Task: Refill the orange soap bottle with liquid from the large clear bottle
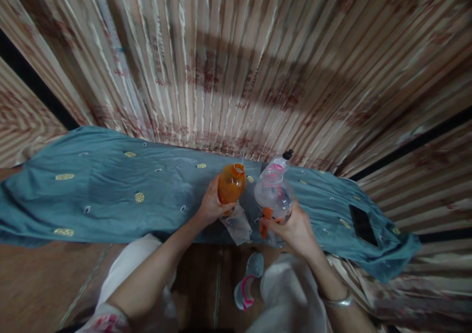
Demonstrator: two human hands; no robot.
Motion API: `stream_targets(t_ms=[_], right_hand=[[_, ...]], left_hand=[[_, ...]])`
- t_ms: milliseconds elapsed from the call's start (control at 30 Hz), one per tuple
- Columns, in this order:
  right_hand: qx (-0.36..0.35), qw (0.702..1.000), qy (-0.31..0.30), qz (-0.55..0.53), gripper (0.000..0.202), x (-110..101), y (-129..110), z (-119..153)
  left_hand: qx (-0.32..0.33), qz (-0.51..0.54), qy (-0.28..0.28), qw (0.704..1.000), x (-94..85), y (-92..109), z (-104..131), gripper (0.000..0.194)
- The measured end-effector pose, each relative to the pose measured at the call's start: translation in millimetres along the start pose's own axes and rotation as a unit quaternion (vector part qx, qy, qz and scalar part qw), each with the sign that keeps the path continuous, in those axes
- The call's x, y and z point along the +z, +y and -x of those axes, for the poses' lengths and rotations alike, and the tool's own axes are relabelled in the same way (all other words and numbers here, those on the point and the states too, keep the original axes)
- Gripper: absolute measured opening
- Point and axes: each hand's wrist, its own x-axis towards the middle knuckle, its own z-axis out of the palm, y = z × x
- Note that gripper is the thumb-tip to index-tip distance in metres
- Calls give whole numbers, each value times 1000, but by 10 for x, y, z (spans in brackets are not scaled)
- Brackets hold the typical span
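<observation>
Gripped the orange bottle (231,190) in the left hand (211,204), with fingers wrapped around its left side and thumb across the lower front. Gripped the clear bottle (273,195) in the right hand (298,229), with fingers closed around its right side and thumb across the lower body, near an orange patch. Held both side by side over the cloth-covered desk (106,176), near each other but apart, orange to the left, clear to the right. Set both long axes close to upright, with the orange neck tipped slightly rightward, toward the clear bottle. Showed an open mouth on the orange bottle; could not tell of any cap on the clear neck, with its pink ring. Had the orange bottle right against the left fingers, but across a gap and past the clear bottle from the right. Could not judge contact between either base and the desk. Showed also a crumpled white wrapper (238,227) just below the orange bottle, a black-topped container (287,154) just behind the clear one, and a dark phone (363,225) well to the right.
</observation>
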Motion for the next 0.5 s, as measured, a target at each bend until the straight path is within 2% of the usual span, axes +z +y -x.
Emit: stream_targets(t_ms=[100,367,500], right_hand=[[-10,999,-27,29,83,-43,-45,-89],[-38,988,-73,133,85,-197,-123,-224],[-60,981,-78,168,84,-257,-125,-257]], left_hand=[[8,-3,-19,1000,-16,22,14,93],[0,-11,-17,1000,-18,10,41,95],[9,0,-27,1000,-32,59,31,93]])
